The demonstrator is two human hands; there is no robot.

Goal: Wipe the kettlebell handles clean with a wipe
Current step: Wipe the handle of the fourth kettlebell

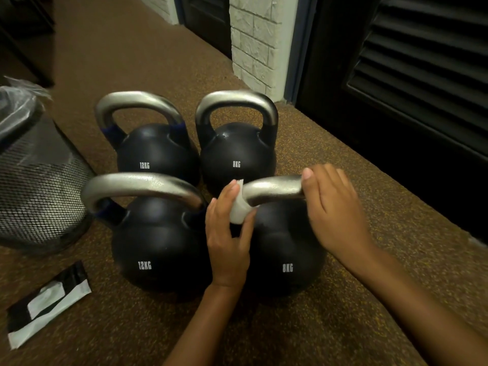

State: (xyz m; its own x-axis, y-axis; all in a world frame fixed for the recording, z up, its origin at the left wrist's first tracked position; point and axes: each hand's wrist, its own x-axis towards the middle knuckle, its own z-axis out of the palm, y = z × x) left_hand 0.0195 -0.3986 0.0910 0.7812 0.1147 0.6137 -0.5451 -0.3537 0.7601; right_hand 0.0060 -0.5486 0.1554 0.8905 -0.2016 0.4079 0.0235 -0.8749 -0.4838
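Dim room, brown speckled floor (343, 299).
White stone-block pillar (253, 35) at rear between dark louvred panels (422, 62); black mesh waste bin (39, 186), plastic-lined, at left.

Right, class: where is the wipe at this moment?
Head view: the wipe is on the left end of the handle of the near 8KG kettlebell, pinched by the left hand.

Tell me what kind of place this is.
Probably a gym or workout room: four kettlebells marked 12KG and 8KG stand on speckled flooring, with a mesh waste bin beside them.

The left hand (227, 235) and right hand (333, 207) are bare, short-nailed.
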